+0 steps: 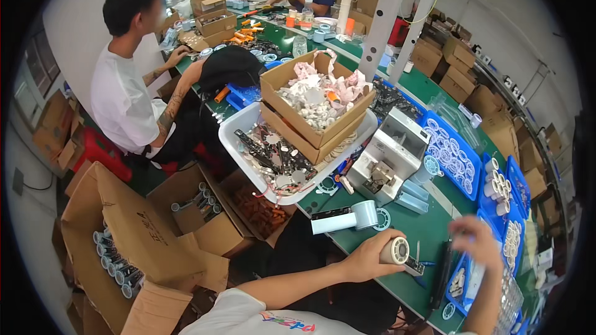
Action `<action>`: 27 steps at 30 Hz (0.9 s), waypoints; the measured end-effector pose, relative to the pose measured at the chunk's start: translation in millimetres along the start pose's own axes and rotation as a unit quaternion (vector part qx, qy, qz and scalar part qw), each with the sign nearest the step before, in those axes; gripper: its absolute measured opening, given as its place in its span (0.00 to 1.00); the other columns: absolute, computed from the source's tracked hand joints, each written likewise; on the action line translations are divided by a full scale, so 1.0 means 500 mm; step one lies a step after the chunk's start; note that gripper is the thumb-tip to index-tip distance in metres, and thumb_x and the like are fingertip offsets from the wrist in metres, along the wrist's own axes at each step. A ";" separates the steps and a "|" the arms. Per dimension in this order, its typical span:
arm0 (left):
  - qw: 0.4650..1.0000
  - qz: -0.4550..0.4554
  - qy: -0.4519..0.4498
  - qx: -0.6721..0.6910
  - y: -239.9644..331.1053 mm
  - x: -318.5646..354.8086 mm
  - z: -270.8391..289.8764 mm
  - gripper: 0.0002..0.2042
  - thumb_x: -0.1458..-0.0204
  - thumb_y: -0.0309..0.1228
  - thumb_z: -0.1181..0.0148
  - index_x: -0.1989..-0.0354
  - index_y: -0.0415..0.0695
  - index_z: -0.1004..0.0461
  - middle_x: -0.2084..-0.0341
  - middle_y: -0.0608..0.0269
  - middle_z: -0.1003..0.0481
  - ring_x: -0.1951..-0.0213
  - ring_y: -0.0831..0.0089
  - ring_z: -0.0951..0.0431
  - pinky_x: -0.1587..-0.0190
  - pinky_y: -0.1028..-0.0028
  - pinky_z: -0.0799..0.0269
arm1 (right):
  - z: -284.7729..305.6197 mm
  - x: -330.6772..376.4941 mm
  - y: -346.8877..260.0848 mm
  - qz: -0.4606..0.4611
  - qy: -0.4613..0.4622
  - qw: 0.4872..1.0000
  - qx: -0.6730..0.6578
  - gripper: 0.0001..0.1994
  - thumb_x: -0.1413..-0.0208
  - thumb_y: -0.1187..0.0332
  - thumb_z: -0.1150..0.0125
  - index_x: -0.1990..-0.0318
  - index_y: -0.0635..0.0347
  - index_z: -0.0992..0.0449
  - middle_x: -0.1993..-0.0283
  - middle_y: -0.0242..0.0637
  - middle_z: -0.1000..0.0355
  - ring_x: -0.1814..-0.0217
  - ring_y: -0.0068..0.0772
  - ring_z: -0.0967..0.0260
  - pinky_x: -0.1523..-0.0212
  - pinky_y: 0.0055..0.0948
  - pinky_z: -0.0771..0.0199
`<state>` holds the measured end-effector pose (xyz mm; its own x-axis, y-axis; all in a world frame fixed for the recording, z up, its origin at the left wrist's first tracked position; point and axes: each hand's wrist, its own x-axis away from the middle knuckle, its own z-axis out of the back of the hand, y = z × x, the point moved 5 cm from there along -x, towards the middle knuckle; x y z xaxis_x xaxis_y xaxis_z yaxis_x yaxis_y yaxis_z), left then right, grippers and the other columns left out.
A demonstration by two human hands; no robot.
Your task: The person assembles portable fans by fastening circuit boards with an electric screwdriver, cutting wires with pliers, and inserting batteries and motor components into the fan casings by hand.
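My left hand [367,259] is wrapped round a cream cylindrical housing [397,250], its ringed round end turned up and to the right. Just below and beside that housing lies a small dark part with a metal strip [414,265]. My right hand [478,240] is raised over the right side of the bench, smeared by motion, so what its fingers do is unclear. Close to it is a black stick-shaped tool [442,268]. A pale-blue handled housing [347,218] lies on the green bench beyond my left hand, with a pale-blue ring [382,219] next to it.
A grey machine [391,156] stands ahead, beside a white tub [230,142] and stacked cartons [273,90]. Blue trays [475,191] of white rings line the right. Open cardboard boxes [133,223] sit at lower left. A person in white [124,96] works at left; others sit farther back.
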<state>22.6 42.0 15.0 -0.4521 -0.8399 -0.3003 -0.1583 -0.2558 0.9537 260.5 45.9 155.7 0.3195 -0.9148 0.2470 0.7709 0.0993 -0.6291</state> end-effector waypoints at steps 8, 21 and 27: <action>0.994 -0.053 0.018 0.090 0.004 0.027 0.020 0.31 0.48 0.29 0.24 0.37 0.44 0.33 0.48 0.57 0.24 0.51 0.64 0.22 0.44 0.66 0.27 | -0.191 0.095 -0.109 0.002 0.138 0.979 0.150 0.25 0.53 0.68 0.20 0.46 0.64 0.19 0.53 0.44 0.21 0.57 0.47 0.24 0.54 0.37 0.22; 0.991 -0.074 -0.017 -0.110 0.034 0.038 0.042 0.26 0.49 0.28 0.27 0.41 0.44 0.30 0.51 0.56 0.24 0.54 0.59 0.22 0.47 0.63 0.26 | -0.226 0.070 -0.059 0.019 0.141 0.981 0.128 0.18 0.56 0.74 0.22 0.55 0.65 0.17 0.60 0.41 0.25 0.63 0.45 0.28 0.59 0.36 0.26; 0.962 -0.123 -0.050 -0.240 0.050 0.034 0.037 0.23 0.48 0.30 0.29 0.43 0.45 0.27 0.51 0.57 0.26 0.51 0.58 0.24 0.44 0.62 0.27 | -0.238 0.059 -0.036 0.057 0.135 0.981 0.127 0.17 0.55 0.75 0.23 0.55 0.65 0.17 0.60 0.41 0.26 0.64 0.44 0.28 0.60 0.35 0.26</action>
<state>-5.4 30.4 33.3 -0.5395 -0.6815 -0.4945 0.1418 -0.6525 0.7444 190.6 -29.6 86.4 0.2809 -0.9589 -0.0409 0.8620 0.2708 -0.4285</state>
